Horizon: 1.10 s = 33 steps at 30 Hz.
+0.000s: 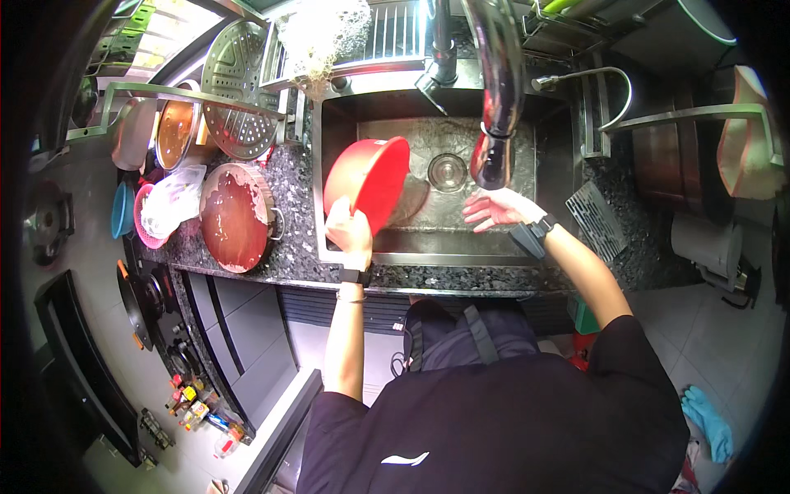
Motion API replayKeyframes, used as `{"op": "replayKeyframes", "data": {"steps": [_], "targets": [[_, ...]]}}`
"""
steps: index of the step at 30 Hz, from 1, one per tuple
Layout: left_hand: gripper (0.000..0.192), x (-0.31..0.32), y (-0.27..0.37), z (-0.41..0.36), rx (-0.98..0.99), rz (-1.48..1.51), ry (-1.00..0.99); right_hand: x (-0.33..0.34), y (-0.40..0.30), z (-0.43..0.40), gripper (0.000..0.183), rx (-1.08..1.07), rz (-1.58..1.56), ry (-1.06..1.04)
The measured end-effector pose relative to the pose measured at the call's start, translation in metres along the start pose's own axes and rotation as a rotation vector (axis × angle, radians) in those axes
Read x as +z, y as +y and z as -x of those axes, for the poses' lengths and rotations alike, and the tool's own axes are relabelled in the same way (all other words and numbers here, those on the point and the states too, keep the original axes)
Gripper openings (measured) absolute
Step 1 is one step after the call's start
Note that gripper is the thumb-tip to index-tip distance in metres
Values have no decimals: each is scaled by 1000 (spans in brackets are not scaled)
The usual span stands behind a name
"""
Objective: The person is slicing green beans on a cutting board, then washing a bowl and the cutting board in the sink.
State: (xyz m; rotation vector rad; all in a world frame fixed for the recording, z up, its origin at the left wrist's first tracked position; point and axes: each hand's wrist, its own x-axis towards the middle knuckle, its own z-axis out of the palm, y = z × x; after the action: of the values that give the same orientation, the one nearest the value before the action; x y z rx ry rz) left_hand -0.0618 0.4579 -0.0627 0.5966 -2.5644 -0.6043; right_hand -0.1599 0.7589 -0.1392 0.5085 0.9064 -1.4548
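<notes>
My left hand [349, 231] grips the near rim of a red plastic basin [361, 170]. The basin is tilted on its side over the left part of a stainless steel sink [475, 258], its opening turned to the right. Over the right part of the sink, my right hand [503, 209] is held with fingers apart and nothing in it. A dark, glossy faucet spout [497, 111] hangs down just above that hand. Between the hands, the round drain [447, 173] shows in the sink floor. Whether water runs from the spout, I cannot tell.
A round wooden cutting board [234, 216] lies on the granite counter [296, 216] to the left. Behind it stand a perforated steamer plate [239, 92] and a pot lid [176, 133] in a rack. A patterned mat [595, 221] lies right of the sink.
</notes>
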Motion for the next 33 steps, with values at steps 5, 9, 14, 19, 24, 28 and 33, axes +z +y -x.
{"op": "replayKeyframes", "data": {"steps": [5, 9, 14, 19, 24, 28, 33], "targets": [[9, -26, 19, 11, 359, -385, 126, -13, 12, 29, 33, -109, 19, -31], [11, -24, 40, 6, 261, -237, 212, -28, 29, 48, 31, -187, -23, -1], [10, 20, 26, 27, -590, 612, 199, -28, 46, 80, 28, -326, 43, 154], [21, 67, 41, 75, -932, 1228, -142, -23, 64, 109, 24, -543, 177, 395], [32, 70, 39, 90, -994, 1435, -381, -20, 75, 132, 27, -616, 356, 590], [37, 52, 44, 70, -930, 1552, -467, -5, 73, 149, 22, -787, 482, 703], [36, 77, 63, 69, -907, 1543, -541, 19, 58, 157, 21, -926, 462, 701]]}}
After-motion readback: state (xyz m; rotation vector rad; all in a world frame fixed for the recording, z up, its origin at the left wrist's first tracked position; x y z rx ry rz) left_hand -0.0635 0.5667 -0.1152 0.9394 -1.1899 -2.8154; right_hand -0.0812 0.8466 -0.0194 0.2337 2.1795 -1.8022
